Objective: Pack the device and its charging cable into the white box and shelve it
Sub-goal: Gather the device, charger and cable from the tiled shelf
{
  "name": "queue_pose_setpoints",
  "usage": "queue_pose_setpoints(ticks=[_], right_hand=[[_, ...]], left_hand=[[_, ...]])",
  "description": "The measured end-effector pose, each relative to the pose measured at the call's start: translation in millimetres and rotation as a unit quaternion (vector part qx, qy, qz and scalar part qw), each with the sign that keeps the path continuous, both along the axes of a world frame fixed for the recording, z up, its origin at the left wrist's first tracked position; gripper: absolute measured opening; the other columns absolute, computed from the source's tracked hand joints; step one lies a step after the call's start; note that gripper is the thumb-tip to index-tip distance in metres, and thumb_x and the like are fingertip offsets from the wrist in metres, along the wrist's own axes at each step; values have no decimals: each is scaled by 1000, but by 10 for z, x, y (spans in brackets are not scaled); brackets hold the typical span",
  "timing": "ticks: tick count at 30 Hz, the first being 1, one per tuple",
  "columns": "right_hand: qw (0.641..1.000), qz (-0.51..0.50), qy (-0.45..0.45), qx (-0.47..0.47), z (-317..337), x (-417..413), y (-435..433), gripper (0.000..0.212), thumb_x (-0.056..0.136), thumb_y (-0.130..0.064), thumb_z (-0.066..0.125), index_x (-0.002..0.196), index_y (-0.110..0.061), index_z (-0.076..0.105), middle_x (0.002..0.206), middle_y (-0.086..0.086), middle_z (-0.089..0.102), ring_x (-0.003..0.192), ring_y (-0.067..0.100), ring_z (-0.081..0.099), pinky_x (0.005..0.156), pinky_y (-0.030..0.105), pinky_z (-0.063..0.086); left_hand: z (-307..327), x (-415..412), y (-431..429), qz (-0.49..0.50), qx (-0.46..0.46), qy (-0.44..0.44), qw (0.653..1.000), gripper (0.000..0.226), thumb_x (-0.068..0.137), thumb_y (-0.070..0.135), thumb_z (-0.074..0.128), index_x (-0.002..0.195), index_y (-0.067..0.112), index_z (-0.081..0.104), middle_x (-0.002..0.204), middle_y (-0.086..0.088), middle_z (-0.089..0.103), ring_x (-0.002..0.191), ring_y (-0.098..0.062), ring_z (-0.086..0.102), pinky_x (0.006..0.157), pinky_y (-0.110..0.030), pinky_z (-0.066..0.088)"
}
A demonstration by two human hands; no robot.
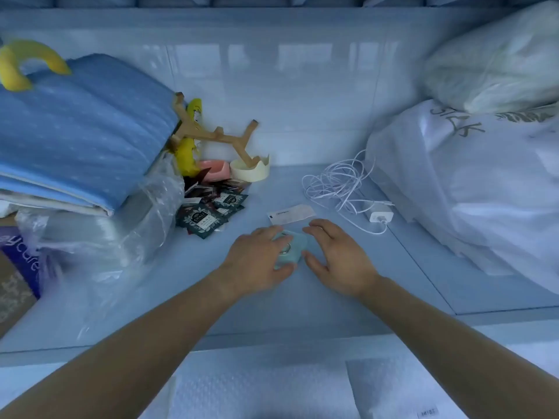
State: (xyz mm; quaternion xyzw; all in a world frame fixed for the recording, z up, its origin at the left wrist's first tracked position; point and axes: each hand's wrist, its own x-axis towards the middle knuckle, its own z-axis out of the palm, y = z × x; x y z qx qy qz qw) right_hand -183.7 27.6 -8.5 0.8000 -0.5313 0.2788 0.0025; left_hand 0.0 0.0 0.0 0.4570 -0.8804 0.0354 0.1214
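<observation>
My left hand w/ fingers spread over the mint device on the shelf; right hand open, cupping its other side. Charging cable lies behind.

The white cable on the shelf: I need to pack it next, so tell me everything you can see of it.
The white cable lies in a loose, tangled pile of thin loops on the pale shelf surface, up against the big white bag. One strand runs to a small white adapter block at its near end. It looks like smooth plastic cord. Neither hand touches it; the right hand is the closer.
</observation>
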Motion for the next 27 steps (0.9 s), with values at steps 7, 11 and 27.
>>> queue_pose_setpoints(ticks=[7, 11, 27], right_hand=[[1000, -3, -5, 7, -86, -106, -212, 40, 87, -21, 57, 125, -9, 53, 136, 7, 48, 126, 22, 43, 99, 25, 33], [1000, 14, 16, 16, -89, -218, -399, 40, 88, -24, 53, 127, -14, 51, 140, 3, 44, 128, 19, 41, 98, 25, 34], [982, 75, 135, 107, -180, -454, -895, 52, 93, -32, 41, 138, -8, 33, 140, 11, 41, 129, 25, 36, 102, 34, 30]], left_hand=[[-110, -37, -171, 21, 58, 41, 997, 59, 81, 53, 51, 136, 36, 37, 148, 10, 31, 131, -13, 33, 94, -32, 41], [-113, -99, -239, 56, 49, 55, 996, 54, 84, 47, 50, 136, 34, 38, 145, 7, 34, 129, -15, 35, 92, -34, 42], [-92, -726, -447, 217, 52, -30, 974, 57, 86, 24, 48, 140, 26, 30, 151, 0, 26, 139, -18, 19, 112, -52, 8]])
